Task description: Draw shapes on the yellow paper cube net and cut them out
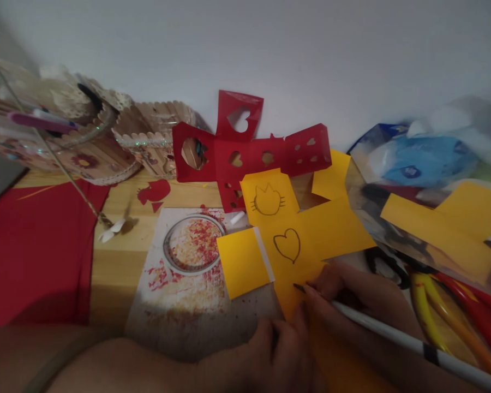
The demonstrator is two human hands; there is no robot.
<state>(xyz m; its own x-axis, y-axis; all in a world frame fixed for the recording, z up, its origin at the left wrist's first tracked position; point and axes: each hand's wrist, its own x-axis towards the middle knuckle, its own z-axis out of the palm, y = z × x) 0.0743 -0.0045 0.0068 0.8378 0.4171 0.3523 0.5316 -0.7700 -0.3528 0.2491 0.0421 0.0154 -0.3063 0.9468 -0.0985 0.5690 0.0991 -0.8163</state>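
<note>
My right hand (352, 289) grips a white pencil (387, 327) with a black band. The dark tip rests on a yellow paper cutout (333, 229), just below a drawn heart (287, 245). Above the heart, a cat's head outline (267, 201) with whiskers is drawn on the upper panel. My left hand (276, 349) has its fingers curled and closed at the lower panel's edge, pinching the paper. A square yellow flap with a whitish strip (264, 254) extends to the left. Behind stands a red paper cutout (251, 153) with heart, cat and other holes.
Beneath the yellow paper lies a grey board (180, 316) with a speckled round print. Red paper (45, 251) covers the left side; decorated stick baskets (102, 155) stand behind it. Red-and-yellow-handled tools (454, 311), yellow scraps (442, 224) and a blue packet (425, 161) are on the right.
</note>
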